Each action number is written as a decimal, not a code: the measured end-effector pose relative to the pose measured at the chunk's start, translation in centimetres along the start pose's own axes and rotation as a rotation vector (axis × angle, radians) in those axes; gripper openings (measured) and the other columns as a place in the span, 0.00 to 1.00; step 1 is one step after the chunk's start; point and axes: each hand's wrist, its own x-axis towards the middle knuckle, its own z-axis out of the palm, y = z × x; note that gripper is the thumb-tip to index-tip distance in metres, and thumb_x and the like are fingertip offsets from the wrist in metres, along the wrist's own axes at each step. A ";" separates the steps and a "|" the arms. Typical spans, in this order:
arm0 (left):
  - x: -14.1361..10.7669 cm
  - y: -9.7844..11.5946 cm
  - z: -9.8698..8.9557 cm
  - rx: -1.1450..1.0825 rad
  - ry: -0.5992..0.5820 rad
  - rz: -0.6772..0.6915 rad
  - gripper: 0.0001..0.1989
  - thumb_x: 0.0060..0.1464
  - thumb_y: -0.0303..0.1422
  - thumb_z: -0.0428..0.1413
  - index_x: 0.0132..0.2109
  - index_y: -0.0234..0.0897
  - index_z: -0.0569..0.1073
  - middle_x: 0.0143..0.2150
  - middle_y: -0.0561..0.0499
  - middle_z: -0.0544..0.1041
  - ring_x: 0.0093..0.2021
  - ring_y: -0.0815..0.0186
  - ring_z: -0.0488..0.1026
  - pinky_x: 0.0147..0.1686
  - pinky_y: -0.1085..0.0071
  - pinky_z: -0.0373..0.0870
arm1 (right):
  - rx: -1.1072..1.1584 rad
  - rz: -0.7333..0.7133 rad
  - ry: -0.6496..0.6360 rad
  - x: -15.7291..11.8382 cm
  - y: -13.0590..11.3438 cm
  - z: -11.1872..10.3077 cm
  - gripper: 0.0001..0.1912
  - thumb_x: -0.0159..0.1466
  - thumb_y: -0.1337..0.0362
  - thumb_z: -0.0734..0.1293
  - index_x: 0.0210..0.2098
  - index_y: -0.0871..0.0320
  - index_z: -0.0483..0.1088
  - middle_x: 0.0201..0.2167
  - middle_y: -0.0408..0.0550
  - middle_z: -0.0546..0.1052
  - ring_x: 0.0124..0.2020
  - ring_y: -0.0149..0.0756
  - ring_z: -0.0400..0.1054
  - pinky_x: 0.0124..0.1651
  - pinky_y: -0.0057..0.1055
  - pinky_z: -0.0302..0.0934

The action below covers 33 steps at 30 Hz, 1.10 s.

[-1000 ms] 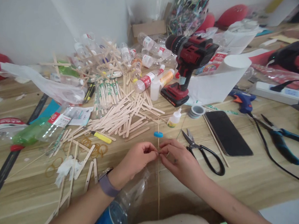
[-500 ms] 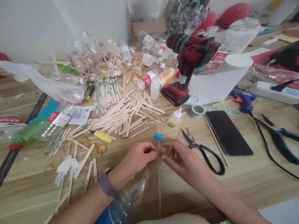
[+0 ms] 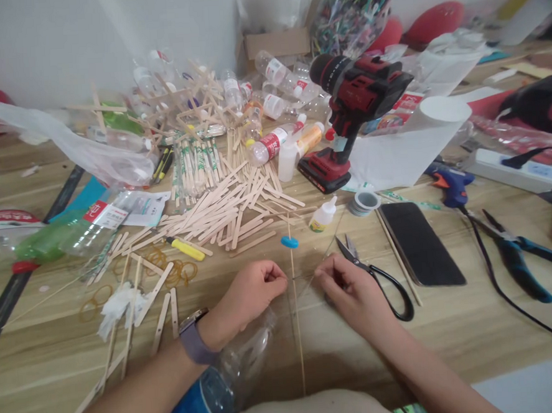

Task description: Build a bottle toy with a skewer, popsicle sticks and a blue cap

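Observation:
A thin wooden stick [image 3: 299,336] runs upright through the middle of my view, with a blue bottle cap [image 3: 289,242] threaded on its far part. My left hand [image 3: 260,288] is closed in a pinch just left of the stick. On the other side, my right hand [image 3: 349,289] pinches too, a little apart from the stick. A fine thread [image 3: 325,253] crosses the stick between my fingertips and slants up past the right hand. Below my left wrist lies a clear plastic bottle [image 3: 247,351] with a blue label. Black-handled scissors [image 3: 378,275] lie beside my right hand.
Farther back are loose craft sticks [image 3: 211,216], a glue bottle [image 3: 323,215], a tape roll [image 3: 364,203] and a red cordless drill [image 3: 358,102]. To the right lie a phone [image 3: 421,244], pliers [image 3: 517,254] and a glue gun [image 3: 452,183]. A yellow-handled tool [image 3: 186,249] lies left.
My right hand has drawn away to the right from the stick, and its fingers have closed more. My left hand has shifted slightly left. The cap end of the stick has shifted slightly left and away.

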 end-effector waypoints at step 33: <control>-0.4 1.1 0.0 0.211 -0.048 0.131 0.13 0.51 0.23 0.47 0.35 0.32 0.77 0.28 0.52 0.75 0.29 0.67 0.68 0.30 0.74 0.60 | 0.195 -0.023 -0.204 0.4 -0.9 0.8 0.10 0.66 0.65 0.56 0.26 0.52 0.55 0.22 0.39 0.62 0.24 0.32 0.55 0.28 0.30 0.52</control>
